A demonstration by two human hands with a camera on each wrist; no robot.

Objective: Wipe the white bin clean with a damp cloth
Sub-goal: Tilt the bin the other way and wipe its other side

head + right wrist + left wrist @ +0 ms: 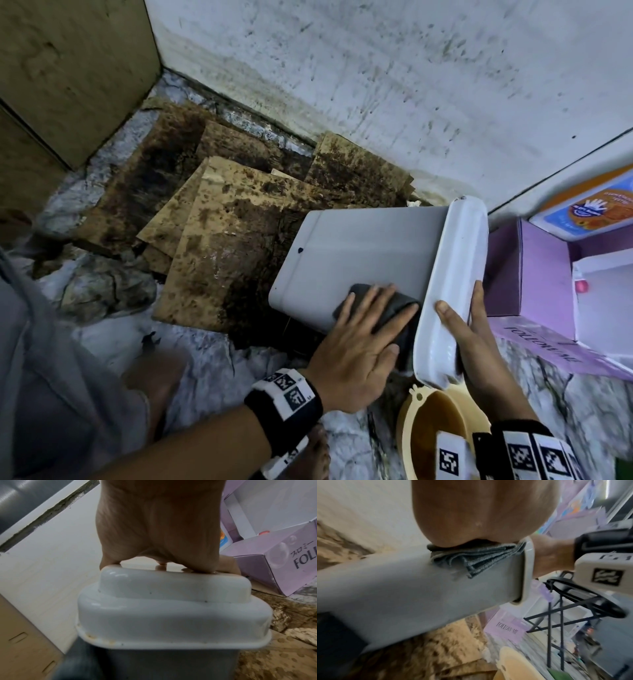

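Observation:
The white bin (pixel 370 253) lies tipped on its side above the floor, its glossy lid (pixel 459 260) facing right. A folded grey cloth (pixel 409 337) sits on the bin's upper side near the lid. My left hand (pixel 356 346) presses flat on that cloth with straight, spread fingers. My right hand (pixel 476 325) grips the lid's near end, thumb on its face and fingers behind. The left wrist view shows the cloth (pixel 471 559) squeezed between palm (pixel 479 513) and bin wall (pixel 419 588). From the right wrist, my hand (pixel 159 527) rests on the lid (pixel 171 608).
Stained cardboard sheets (pixel 239 222) cover the floor under the bin, beside a spotted wall. A cream bowl of brown water (pixel 438 425) sits below the lid. An open purple box (pixel 534 274) stands to the right. A black wire stand (pixel 573 601) is close by.

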